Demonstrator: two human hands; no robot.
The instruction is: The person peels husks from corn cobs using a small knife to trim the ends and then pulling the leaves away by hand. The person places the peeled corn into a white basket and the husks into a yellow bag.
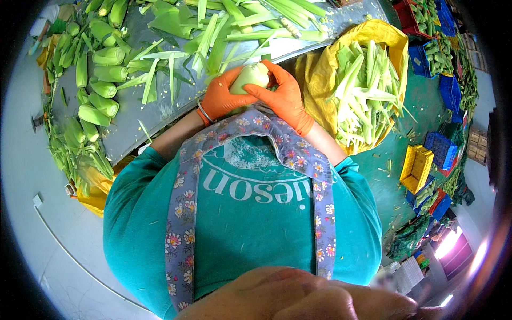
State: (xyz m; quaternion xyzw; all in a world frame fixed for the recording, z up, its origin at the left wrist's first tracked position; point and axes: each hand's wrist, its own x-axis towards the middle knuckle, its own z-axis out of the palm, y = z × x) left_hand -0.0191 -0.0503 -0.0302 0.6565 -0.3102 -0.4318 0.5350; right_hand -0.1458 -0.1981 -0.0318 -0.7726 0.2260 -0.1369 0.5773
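Between my hands, close in front of my apron, is a pale green ear of corn (pixel 249 78) with its cut end up. My left hand (pixel 220 97), in an orange glove, wraps around its left side. Gloved in orange too, my right hand (pixel 286 97) grips it from the right, thumb across the front. Most of the ear's lower part is hidden by the gloves. Stripped green husk leaves (pixel 210 45) lie scattered on the metal table just beyond my hands. Left of them, several ears in their husks (pixel 109 73) are piled in rows.
The metal table (pixel 173 101) has its near edge by my forearms. At its right stands a yellow sack (pixel 346 40) full of husk strips. Farther right, a yellow crate (pixel 416 169) and blue crates (pixel 441 149) stand on the green floor. Another yellow sack (pixel 95 198) is at the left.
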